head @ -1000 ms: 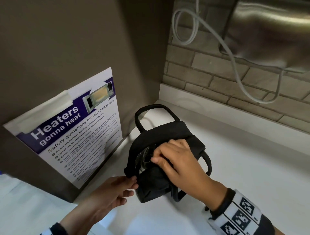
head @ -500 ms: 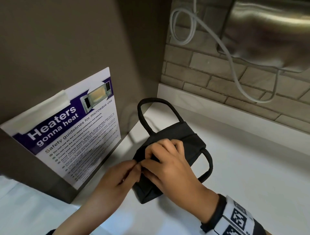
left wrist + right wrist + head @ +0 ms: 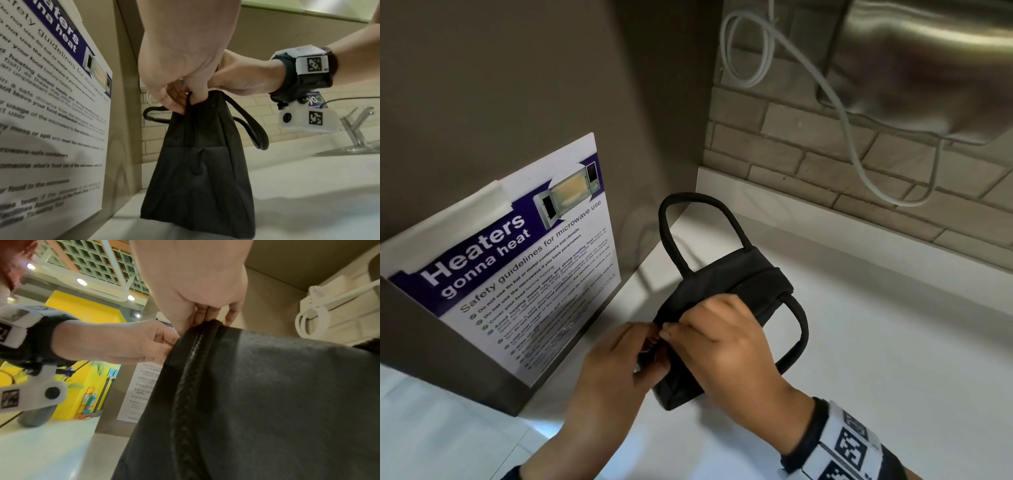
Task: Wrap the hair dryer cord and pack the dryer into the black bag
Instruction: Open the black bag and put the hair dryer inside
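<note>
The black bag stands on the white counter, its two loop handles spread to either side. Its top is drawn together and the zipper line runs along it. The hair dryer and its cord are out of sight. My left hand pinches the near end of the bag's top edge, and the left wrist view shows the left hand gripping a thin black strip there. My right hand lies over the top of the bag and pinches the same end, fingertips meeting those of the left.
A brown panel with a microwave safety poster stands close on the left of the bag. Behind is a brick wall with a looping white cable and a steel appliance above. A tap stands further right.
A second ago the bag's mouth gaped with something shiny inside under my right hand. The mouth is now drawn together, and my left hand has come up to pinch its near end.
</note>
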A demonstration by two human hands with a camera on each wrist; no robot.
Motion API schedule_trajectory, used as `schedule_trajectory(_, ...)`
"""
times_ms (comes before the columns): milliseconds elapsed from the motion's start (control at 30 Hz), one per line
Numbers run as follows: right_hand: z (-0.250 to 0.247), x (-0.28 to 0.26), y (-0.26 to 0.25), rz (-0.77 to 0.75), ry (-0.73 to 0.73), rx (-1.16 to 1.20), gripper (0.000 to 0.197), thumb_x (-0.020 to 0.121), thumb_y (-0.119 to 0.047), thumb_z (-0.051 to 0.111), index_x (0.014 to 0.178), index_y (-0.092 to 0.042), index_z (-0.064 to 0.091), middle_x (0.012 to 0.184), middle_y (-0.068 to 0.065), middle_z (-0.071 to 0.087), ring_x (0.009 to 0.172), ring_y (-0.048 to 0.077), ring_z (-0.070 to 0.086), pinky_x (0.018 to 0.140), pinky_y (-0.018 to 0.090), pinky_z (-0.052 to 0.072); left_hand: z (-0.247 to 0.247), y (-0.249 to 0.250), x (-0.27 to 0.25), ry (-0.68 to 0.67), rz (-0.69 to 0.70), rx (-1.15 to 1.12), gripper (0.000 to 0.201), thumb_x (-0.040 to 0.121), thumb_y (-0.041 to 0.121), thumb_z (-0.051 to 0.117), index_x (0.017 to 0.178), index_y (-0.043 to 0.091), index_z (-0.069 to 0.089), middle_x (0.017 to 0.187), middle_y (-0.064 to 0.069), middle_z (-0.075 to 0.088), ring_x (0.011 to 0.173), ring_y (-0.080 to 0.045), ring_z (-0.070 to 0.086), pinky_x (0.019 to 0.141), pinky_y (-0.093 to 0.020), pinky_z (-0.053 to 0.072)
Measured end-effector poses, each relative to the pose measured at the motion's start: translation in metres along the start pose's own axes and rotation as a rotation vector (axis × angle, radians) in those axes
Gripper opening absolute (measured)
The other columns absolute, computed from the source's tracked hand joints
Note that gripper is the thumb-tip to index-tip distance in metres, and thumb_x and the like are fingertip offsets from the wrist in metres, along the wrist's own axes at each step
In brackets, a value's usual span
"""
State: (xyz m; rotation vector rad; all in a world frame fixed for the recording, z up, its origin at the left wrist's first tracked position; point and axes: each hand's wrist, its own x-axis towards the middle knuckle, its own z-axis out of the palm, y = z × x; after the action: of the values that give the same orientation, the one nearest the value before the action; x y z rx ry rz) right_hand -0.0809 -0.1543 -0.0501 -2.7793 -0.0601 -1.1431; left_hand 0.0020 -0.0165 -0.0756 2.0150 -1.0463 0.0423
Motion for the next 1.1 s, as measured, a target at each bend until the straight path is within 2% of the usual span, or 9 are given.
schedule_trajectory(67,-0.005,0.003,0.007,0.057,-0.01,0.017,0.015,0.089,-0.019,0.065,0.078,-0.014,0.073,0.066,0.0,0.061,0.063,0.022,0.055,0.069,0.033,0.045,0.0,0.001,0.001,0.025,-0.007,-0.001,0.014,0.069,0.034,0.057,0.082,0.03,0.058,0.069,0.021,0.053,0.072,0.007,0.051,0.061,0.007,0.032)
schedule_trajectory(200,-0.017,0.007,0.027,0.172,-0.059,0.042,0.014,0.089,-0.023,0.065,0.08,-0.015,0.073,0.073,-0.001,0.063,0.069,0.022,0.057,0.069,0.034,0.045,0.0,-0.003,0.002,0.043,-0.017,0.025,0.014,0.068,0.03,0.064,0.081,0.029,0.058,0.07,0.022,0.053,0.075,0.015,0.051,0.058,0.006,0.033)
schedule_trajectory(300,-0.025,0.012,0.064,0.355,-0.035,0.086,0.014,0.086,-0.024,0.066,0.082,-0.013,0.074,0.074,0.001,0.063,0.072,0.022,0.057,0.066,0.035,0.046,-0.002,-0.008,-0.001,0.043,-0.022,0.043,0.015,0.068,0.037,0.055,0.081,0.032,0.05,0.068,0.018,0.057,0.072,0.002,0.056,0.055,-0.004,0.04)
schedule_trajectory(500,-0.012,-0.003,0.147,0.813,-0.052,0.208,0.016,0.085,-0.026,0.068,0.08,-0.013,0.075,0.078,-0.001,0.064,0.072,0.006,0.059,0.066,0.012,0.042,-0.003,-0.009,-0.004,0.033,-0.007,0.063,0.013,0.067,0.033,0.053,0.079,0.03,0.049,0.068,0.011,0.058,0.069,-0.006,0.056,0.056,-0.002,0.036)
schedule_trajectory(600,0.013,-0.023,0.171,1.089,0.002,0.373,0.017,0.083,-0.026,0.071,0.07,-0.015,0.071,0.083,0.006,0.069,0.076,0.019,0.063,0.07,0.022,0.048,-0.003,-0.013,-0.006,0.024,-0.03,0.063,0.013,0.067,0.034,0.053,0.079,0.029,0.05,0.069,0.012,0.057,0.069,-0.006,0.056,0.055,-0.004,0.038)
schedule_trajectory(700,0.035,-0.043,0.183,1.3,0.021,0.557,0.022,0.08,-0.027,0.073,0.066,-0.01,0.071,0.079,0.008,0.073,0.075,0.02,0.065,0.076,0.035,0.052,-0.004,-0.013,-0.008,0.018,-0.045,0.057,0.013,0.067,0.034,0.053,0.08,0.03,0.05,0.08,0.013,0.053,0.071,-0.002,0.057,0.055,-0.003,0.038)
schedule_trajectory(867,0.055,-0.064,0.176,1.367,-0.068,0.63,0.02,0.08,-0.006,0.062,0.062,-0.001,0.059,0.059,0.011,0.047,0.056,0.019,0.041,0.053,0.03,0.036,-0.002,-0.012,-0.008,0.01,-0.04,0.069,0.011,0.068,0.032,0.053,0.079,0.028,0.051,0.086,0.014,0.049,0.073,0.001,0.055,0.058,0.002,0.034)
schedule_trajectory(1000,0.067,-0.07,0.175,1.416,-0.117,0.603,0.026,0.072,-0.013,0.055,0.068,0.012,0.052,0.064,0.014,0.048,0.063,0.023,0.043,0.06,0.036,0.034,0.001,-0.013,-0.009,0.009,-0.049,0.07,0.012,0.068,0.033,0.054,0.079,0.027,0.053,0.085,0.014,0.05,0.075,0.004,0.054,0.058,0.0,0.036)
schedule_trajectory(1100,0.053,-0.061,0.168,1.37,-0.111,0.641,0.022,0.089,-0.011,0.053,0.088,0.01,0.059,0.078,0.013,0.059,0.065,0.023,0.052,0.063,0.033,0.041,-0.003,-0.011,-0.008,-0.008,-0.046,0.088,0.014,0.069,0.034,0.053,0.08,0.025,0.055,0.084,0.015,0.049,0.075,0.003,0.054,0.059,-0.005,0.04)
